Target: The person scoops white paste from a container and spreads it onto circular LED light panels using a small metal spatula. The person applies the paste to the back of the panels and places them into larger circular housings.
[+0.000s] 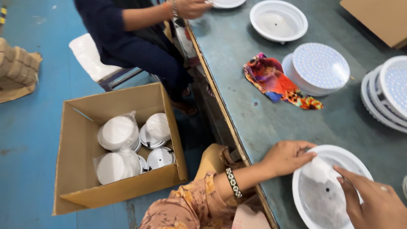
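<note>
Wiping looks midway: the left hand [287,157] grips the rim of a white housing [327,193] at the near desk [254,114] edge, while the right hand [373,199] presses a white cloth [319,168] inside it with flat fingers. One empty housing [278,20] sits farther up the desk, with stacked dotted discs [320,68] and more stacks [388,95] to the right, beside a multicoloured rag [273,80]. On the floor, an open brown carton [80,144] holds bagged white lamps [118,132]. Another person's hand [190,7] works above.

Bright, even light, soft shadows, slight blur toward the edges.
</note>
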